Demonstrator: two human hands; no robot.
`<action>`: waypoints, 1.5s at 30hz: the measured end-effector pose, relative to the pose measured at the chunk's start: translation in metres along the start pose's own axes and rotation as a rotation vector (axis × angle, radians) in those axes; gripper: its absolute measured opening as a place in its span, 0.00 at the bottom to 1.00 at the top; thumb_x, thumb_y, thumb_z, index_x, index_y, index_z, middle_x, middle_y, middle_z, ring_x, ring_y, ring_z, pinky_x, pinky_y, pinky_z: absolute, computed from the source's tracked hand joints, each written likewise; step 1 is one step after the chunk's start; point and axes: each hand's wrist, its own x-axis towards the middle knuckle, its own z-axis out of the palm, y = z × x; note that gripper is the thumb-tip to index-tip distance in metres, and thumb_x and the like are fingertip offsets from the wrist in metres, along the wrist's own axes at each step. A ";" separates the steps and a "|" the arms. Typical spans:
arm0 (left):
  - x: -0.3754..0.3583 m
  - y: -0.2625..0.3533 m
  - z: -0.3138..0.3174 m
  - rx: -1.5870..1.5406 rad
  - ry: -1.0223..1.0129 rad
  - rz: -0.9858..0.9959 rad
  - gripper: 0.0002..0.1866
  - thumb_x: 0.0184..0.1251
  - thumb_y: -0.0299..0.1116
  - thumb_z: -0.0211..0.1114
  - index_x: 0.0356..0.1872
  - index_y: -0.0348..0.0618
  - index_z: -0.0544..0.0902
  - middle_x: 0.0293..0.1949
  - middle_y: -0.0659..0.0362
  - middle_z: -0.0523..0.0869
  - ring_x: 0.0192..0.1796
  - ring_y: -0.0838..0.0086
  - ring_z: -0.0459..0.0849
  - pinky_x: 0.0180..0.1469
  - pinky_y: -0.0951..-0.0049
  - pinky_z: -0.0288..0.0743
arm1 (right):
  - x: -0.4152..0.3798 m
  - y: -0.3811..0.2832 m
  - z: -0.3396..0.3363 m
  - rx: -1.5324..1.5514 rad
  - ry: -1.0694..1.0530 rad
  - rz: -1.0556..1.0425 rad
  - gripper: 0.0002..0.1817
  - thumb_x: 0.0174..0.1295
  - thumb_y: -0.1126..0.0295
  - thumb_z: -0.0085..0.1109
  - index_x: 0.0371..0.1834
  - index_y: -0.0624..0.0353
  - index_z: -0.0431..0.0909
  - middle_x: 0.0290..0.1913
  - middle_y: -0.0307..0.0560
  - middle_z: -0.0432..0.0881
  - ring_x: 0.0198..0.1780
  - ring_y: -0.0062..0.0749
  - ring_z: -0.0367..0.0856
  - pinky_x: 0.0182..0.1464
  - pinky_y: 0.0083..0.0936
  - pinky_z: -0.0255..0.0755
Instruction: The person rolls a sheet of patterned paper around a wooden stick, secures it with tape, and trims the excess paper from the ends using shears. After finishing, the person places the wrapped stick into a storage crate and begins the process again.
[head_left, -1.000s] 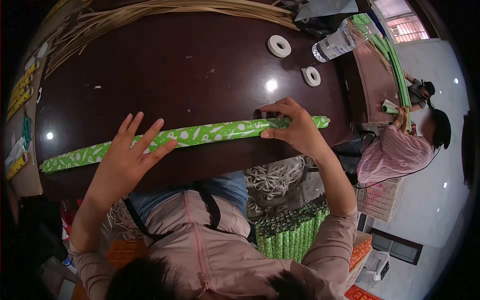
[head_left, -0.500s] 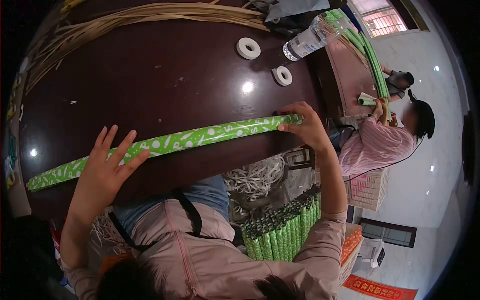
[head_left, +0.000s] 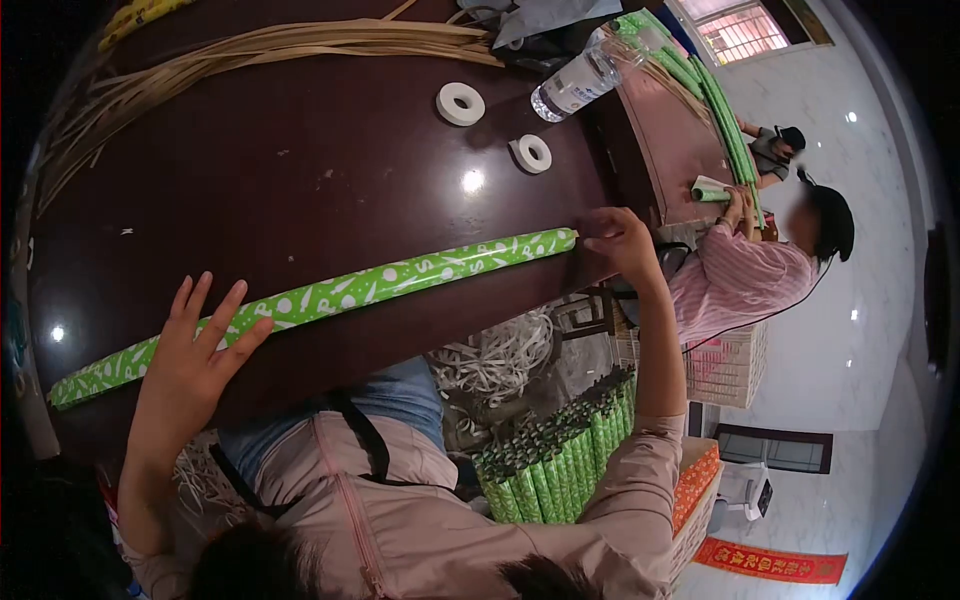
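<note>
A long, thin roll of green wrapping paper [head_left: 400,277] with white shapes and letters lies slantwise along the front of the dark table. My left hand [head_left: 190,355] rests flat across its left part, fingers spread. Just off the right end of the roll is my right hand [head_left: 625,245], its thumb and fingers apart and nothing visible in them. Beyond the roll on the table are two rolls of white tape [head_left: 461,104], the smaller one [head_left: 534,154] nearer to me.
A water bottle [head_left: 575,88] and a bundle of thin tan strips [head_left: 270,42] lie at the far side. Below the table edge are tangled white strips [head_left: 497,358] and several upright green rolls [head_left: 560,455]. A co-worker in a striped shirt [head_left: 735,275] sits at the right table.
My right hand has come off the right end of the wrapping paper roll and moved slightly right. My left hand stays on the roll. The view has shifted a little.
</note>
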 end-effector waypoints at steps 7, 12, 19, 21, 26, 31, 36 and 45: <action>0.003 0.002 0.000 0.023 0.039 0.003 0.30 0.59 0.17 0.58 0.62 0.59 0.79 0.72 0.58 0.67 0.72 0.44 0.64 0.72 0.43 0.63 | -0.008 0.009 -0.006 0.218 0.393 -0.017 0.18 0.66 0.71 0.64 0.57 0.64 0.77 0.44 0.42 0.83 0.40 0.21 0.78 0.46 0.21 0.73; 0.004 0.002 -0.009 0.021 -0.010 0.039 0.30 0.64 0.18 0.58 0.65 0.62 0.74 0.73 0.57 0.64 0.74 0.48 0.62 0.72 0.42 0.63 | -0.008 -0.080 0.052 -0.120 0.210 -0.545 0.25 0.60 0.69 0.68 0.61 0.61 0.76 0.58 0.52 0.79 0.59 0.43 0.77 0.60 0.34 0.69; 0.003 -0.003 -0.004 0.045 0.073 0.106 0.27 0.67 0.30 0.55 0.68 0.64 0.73 0.70 0.53 0.67 0.67 0.41 0.69 0.71 0.42 0.61 | 0.002 -0.179 0.148 -0.304 -0.273 -1.180 0.35 0.60 0.54 0.64 0.72 0.41 0.66 0.68 0.42 0.73 0.69 0.40 0.71 0.69 0.43 0.65; 0.003 -0.003 -0.002 0.050 0.073 0.105 0.27 0.67 0.29 0.55 0.68 0.65 0.73 0.70 0.52 0.67 0.67 0.41 0.69 0.71 0.42 0.61 | 0.005 -0.189 0.162 -0.357 -0.251 -1.238 0.34 0.62 0.54 0.61 0.73 0.37 0.65 0.68 0.42 0.72 0.69 0.39 0.70 0.69 0.43 0.65; 0.002 -0.003 -0.009 0.040 0.023 0.117 0.28 0.67 0.24 0.56 0.69 0.55 0.71 0.72 0.50 0.65 0.72 0.44 0.64 0.73 0.42 0.57 | 0.006 -0.190 0.167 -0.463 -0.228 -1.299 0.30 0.67 0.61 0.53 0.73 0.24 0.62 0.72 0.40 0.68 0.71 0.38 0.69 0.71 0.43 0.64; 0.011 0.009 -0.013 -0.362 0.150 -0.163 0.27 0.73 0.37 0.53 0.69 0.34 0.67 0.67 0.43 0.72 0.69 0.46 0.69 0.74 0.44 0.52 | 0.006 -0.192 0.163 -0.563 -0.215 -1.351 0.31 0.62 0.65 0.51 0.69 0.21 0.68 0.74 0.41 0.65 0.71 0.38 0.68 0.71 0.44 0.63; 0.060 0.047 0.009 -0.061 0.352 -0.315 0.26 0.75 0.40 0.51 0.66 0.31 0.70 0.63 0.43 0.77 0.71 0.47 0.67 0.75 0.43 0.47 | 0.010 -0.192 0.164 -0.424 -0.284 -1.323 0.37 0.61 0.68 0.58 0.75 0.39 0.59 0.72 0.44 0.67 0.70 0.42 0.70 0.72 0.46 0.61; 0.078 0.080 0.035 0.060 0.423 -0.524 0.30 0.74 0.47 0.53 0.69 0.36 0.69 0.69 0.49 0.71 0.76 0.55 0.60 0.74 0.35 0.40 | 0.011 -0.193 0.162 -0.225 -0.336 -1.193 0.47 0.56 0.65 0.68 0.76 0.58 0.50 0.70 0.46 0.71 0.67 0.41 0.74 0.74 0.52 0.54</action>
